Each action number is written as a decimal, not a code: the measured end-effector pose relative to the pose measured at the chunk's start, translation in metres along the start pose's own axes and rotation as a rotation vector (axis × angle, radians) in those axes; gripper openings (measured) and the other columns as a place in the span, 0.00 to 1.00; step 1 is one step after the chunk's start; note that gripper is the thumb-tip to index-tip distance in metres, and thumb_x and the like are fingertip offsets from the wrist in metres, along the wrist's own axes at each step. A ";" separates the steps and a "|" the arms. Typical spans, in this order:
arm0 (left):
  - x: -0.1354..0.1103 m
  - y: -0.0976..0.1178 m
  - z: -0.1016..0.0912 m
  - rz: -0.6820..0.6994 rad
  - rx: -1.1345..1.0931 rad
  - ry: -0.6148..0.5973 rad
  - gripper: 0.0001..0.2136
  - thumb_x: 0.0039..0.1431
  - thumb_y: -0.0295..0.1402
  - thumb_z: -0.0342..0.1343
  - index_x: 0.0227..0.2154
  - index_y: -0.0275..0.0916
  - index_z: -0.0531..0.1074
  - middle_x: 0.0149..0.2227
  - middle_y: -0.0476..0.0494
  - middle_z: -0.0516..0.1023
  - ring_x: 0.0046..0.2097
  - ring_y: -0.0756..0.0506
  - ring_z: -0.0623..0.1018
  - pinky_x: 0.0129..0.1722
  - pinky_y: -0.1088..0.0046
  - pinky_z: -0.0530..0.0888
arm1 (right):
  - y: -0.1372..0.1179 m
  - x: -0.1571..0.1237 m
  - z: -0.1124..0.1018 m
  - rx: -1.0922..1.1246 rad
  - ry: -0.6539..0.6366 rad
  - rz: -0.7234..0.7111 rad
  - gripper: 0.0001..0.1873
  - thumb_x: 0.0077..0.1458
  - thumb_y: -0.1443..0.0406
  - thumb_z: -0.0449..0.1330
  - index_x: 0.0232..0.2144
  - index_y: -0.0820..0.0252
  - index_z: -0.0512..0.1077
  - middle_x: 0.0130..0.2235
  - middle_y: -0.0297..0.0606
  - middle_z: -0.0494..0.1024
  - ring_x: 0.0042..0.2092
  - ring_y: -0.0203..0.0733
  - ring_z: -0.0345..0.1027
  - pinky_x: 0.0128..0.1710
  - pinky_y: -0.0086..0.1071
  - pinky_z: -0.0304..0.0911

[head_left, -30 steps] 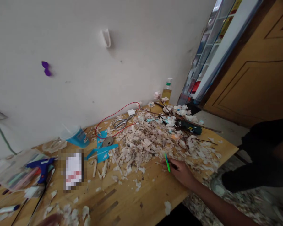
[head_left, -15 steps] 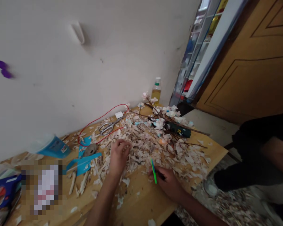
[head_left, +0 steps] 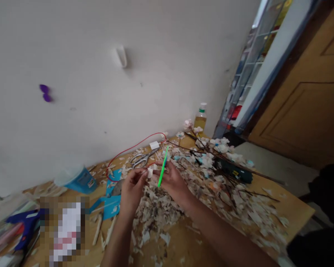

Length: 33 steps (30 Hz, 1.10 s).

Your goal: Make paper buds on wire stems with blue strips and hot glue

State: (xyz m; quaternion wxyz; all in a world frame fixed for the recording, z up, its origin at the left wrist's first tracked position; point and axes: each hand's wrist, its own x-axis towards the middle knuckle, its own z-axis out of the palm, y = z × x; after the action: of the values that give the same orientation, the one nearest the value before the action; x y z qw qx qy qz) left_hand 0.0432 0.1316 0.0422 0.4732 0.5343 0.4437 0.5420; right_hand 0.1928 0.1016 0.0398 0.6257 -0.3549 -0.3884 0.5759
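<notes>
My left hand (head_left: 132,188) is closed in a pinch on a small white petal-like piece (head_left: 150,172). Close beside it, my right hand (head_left: 175,181) grips a bright green pen (head_left: 163,167), which stands tilted between the fingers. The right fingertips reach to the white piece; whether they touch it I cannot tell. Under and around both hands spreads a heap of pale, petal-like flakes (head_left: 158,213). Branches with white blossoms (head_left: 207,160) lie behind my right hand.
Scissors (head_left: 140,159) and a red cable (head_left: 128,147) lie beyond my left hand. A blue tub (head_left: 82,180) and a blue glue gun (head_left: 27,226) are on the left. A bottle of yellow liquid (head_left: 200,120) stands by the wall. Dark clothing of another person (head_left: 326,207) shows at right.
My right hand has moved up and left with the green pen to meet my left hand. The left now pinches a white petal-like piece. The view has shifted, so things appear further right.
</notes>
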 end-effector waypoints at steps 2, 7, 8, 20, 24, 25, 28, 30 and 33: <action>-0.001 0.008 -0.010 0.081 0.038 0.073 0.14 0.48 0.43 0.68 0.30 0.38 0.76 0.38 0.44 0.77 0.36 0.48 0.75 0.32 0.76 0.72 | 0.001 0.012 0.019 0.015 -0.065 0.044 0.29 0.40 0.61 0.74 0.44 0.51 0.66 0.45 0.35 0.77 0.46 0.44 0.75 0.40 0.33 0.70; -0.005 0.025 -0.031 0.021 -0.020 0.203 0.14 0.51 0.44 0.67 0.32 0.38 0.75 0.25 0.51 0.70 0.25 0.52 0.67 0.24 0.79 0.64 | -0.007 0.019 0.043 -0.026 -0.183 0.111 0.25 0.41 0.62 0.73 0.42 0.53 0.69 0.39 0.30 0.78 0.37 0.39 0.76 0.39 0.33 0.69; -0.005 0.026 -0.033 -0.002 -0.049 0.207 0.15 0.51 0.45 0.66 0.33 0.38 0.74 0.23 0.53 0.69 0.23 0.53 0.65 0.23 0.79 0.63 | -0.009 0.019 0.044 -0.040 -0.189 0.119 0.25 0.40 0.62 0.73 0.41 0.53 0.70 0.40 0.30 0.78 0.36 0.39 0.76 0.38 0.32 0.69; -0.005 0.024 -0.030 -0.195 -0.258 0.146 0.31 0.48 0.52 0.67 0.51 0.43 0.68 0.51 0.37 0.75 0.44 0.42 0.79 0.39 0.68 0.76 | -0.005 0.016 0.035 -0.090 -0.138 0.115 0.23 0.38 0.61 0.75 0.38 0.53 0.72 0.37 0.31 0.78 0.37 0.39 0.73 0.36 0.32 0.70; -0.009 0.021 -0.020 -0.300 -0.269 -0.027 0.31 0.44 0.49 0.70 0.49 0.38 0.72 0.45 0.36 0.78 0.40 0.44 0.78 0.37 0.70 0.75 | -0.003 0.017 0.036 -0.060 -0.037 0.026 0.23 0.39 0.60 0.75 0.38 0.53 0.72 0.37 0.33 0.78 0.42 0.43 0.74 0.40 0.35 0.70; -0.010 0.020 -0.017 -0.293 -0.258 -0.052 0.27 0.44 0.47 0.71 0.45 0.37 0.75 0.43 0.38 0.78 0.39 0.45 0.77 0.37 0.72 0.74 | -0.003 0.018 0.036 -0.061 -0.009 0.005 0.22 0.40 0.60 0.74 0.38 0.53 0.72 0.38 0.33 0.78 0.42 0.44 0.74 0.41 0.35 0.70; -0.012 0.017 -0.009 -0.211 -0.213 -0.044 0.19 0.46 0.44 0.70 0.39 0.38 0.78 0.38 0.43 0.79 0.37 0.48 0.75 0.36 0.75 0.71 | -0.001 0.019 0.035 -0.071 0.055 -0.052 0.20 0.42 0.59 0.73 0.37 0.54 0.72 0.36 0.32 0.78 0.40 0.43 0.74 0.42 0.36 0.70; -0.012 0.014 -0.004 -0.163 -0.178 0.003 0.18 0.47 0.44 0.69 0.37 0.39 0.79 0.35 0.45 0.79 0.35 0.49 0.74 0.35 0.76 0.70 | 0.001 0.018 0.035 -0.095 0.087 -0.080 0.18 0.43 0.59 0.72 0.35 0.55 0.72 0.35 0.32 0.78 0.38 0.42 0.74 0.40 0.35 0.69; -0.011 0.012 -0.003 -0.116 -0.140 0.086 0.18 0.46 0.47 0.69 0.33 0.38 0.79 0.30 0.47 0.78 0.32 0.49 0.72 0.34 0.76 0.69 | 0.004 0.018 0.034 -0.141 0.134 -0.112 0.14 0.44 0.59 0.72 0.31 0.56 0.72 0.31 0.32 0.77 0.35 0.41 0.73 0.37 0.33 0.68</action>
State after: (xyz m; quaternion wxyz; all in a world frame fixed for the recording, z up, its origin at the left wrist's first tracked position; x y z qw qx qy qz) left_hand 0.0397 0.1187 0.0517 0.5208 0.4494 0.4547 0.5657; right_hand 0.1610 0.1196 0.0533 0.6550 -0.4132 -0.4045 0.4864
